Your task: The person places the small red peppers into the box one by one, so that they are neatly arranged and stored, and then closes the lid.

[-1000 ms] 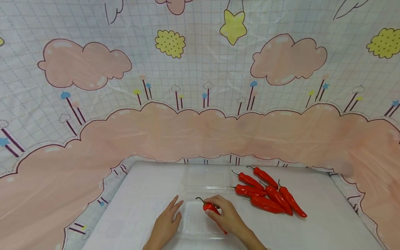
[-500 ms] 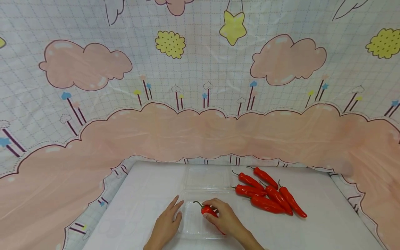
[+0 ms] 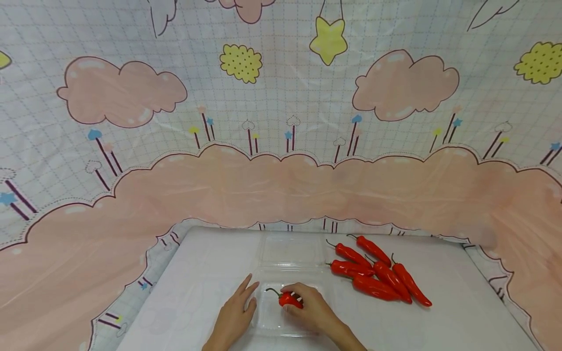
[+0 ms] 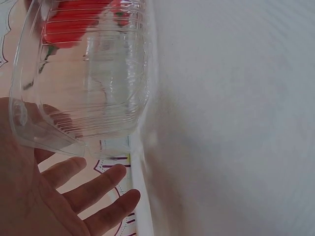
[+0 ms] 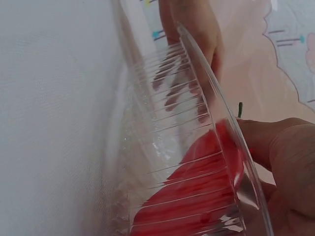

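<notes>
My right hand (image 3: pixel 312 308) pinches a red chili pepper (image 3: pixel 287 299) with a curved green stem pointing left. It holds the pepper within the base of a clear plastic clamshell container (image 3: pixel 269 314). Through the ribbed wall in the right wrist view, the pepper (image 5: pixel 192 182) slants down, its lower end out of frame. At the container's left side, my left hand (image 3: pixel 232 314) lies with spread, relaxed fingers. In the left wrist view the left hand (image 4: pixel 64 201) is beside the clear wall (image 4: pixel 74 98); whether the thumb touches it is hard to tell.
Several red chili peppers (image 3: pixel 377 287) lie in a loose group to the right of the container. The clear lid (image 3: pixel 291 251) is folded back flat behind the base. A patterned cloth (image 3: pixel 281 187) hangs behind the white table (image 3: pixel 189 273).
My right hand has brought the pepper a little left and lower in the container, and the pepper lies more level. The left hand has stayed in place.
</notes>
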The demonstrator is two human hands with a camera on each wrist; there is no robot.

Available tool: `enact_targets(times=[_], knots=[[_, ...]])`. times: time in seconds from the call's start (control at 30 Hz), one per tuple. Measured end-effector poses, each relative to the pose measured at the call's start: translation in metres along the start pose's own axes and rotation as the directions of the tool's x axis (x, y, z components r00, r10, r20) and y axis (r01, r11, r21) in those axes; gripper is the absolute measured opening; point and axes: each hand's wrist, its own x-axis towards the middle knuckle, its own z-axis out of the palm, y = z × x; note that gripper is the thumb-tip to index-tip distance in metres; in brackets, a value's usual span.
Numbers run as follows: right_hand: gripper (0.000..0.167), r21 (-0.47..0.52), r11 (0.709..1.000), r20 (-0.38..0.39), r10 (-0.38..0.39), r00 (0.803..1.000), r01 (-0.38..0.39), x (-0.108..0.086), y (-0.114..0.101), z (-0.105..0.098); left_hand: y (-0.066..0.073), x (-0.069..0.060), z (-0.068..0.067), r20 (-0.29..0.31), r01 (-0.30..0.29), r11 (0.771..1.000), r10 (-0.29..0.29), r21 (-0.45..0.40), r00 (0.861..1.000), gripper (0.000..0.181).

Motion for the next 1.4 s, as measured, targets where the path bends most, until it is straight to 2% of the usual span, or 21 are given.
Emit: enact_targets(times=[0.4, 0.6, 0.83, 1.07, 1.4], knots=[[0.042, -0.009, 0.999, 0.074, 0.032, 0.997, -0.031, 0.0039, 0.0040, 0.0031, 0.0017, -0.0002, -0.0006, 0.007, 0.015, 1.000, -0.015, 0.005, 1.000, 0.039], [0.039, -0.024, 0.998, 0.141, 0.053, 0.989, -0.050, 0.0053, 0.0059, 0.0051, 0.0028, 0.0000, -0.0015, 0.015, 0.022, 1.000, -0.022, 0.002, 1.000, 0.039], [0.032, 0.008, 0.995, 0.202, 0.093, 0.975, -0.096, 0.0047, 0.0052, 0.0064, 0.0024, 0.0003, -0.0013, 0.024, 0.027, 1.000, -0.028, 0.001, 0.999, 0.039], [0.030, 0.008, 0.996, 0.236, 0.083, 0.968, -0.088, 0.0041, 0.0032, 0.0060, 0.0036, 0.0002, -0.0010, 0.015, 0.027, 1.000, -0.027, 0.004, 1.000, 0.037], [0.027, 0.026, 0.998, 0.241, 0.044, 0.970, -0.052, 0.0017, 0.0027, 0.0013, 0.0043, 0.0003, -0.0005, 0.005, 0.022, 1.000, -0.022, 0.004, 1.000, 0.036]])
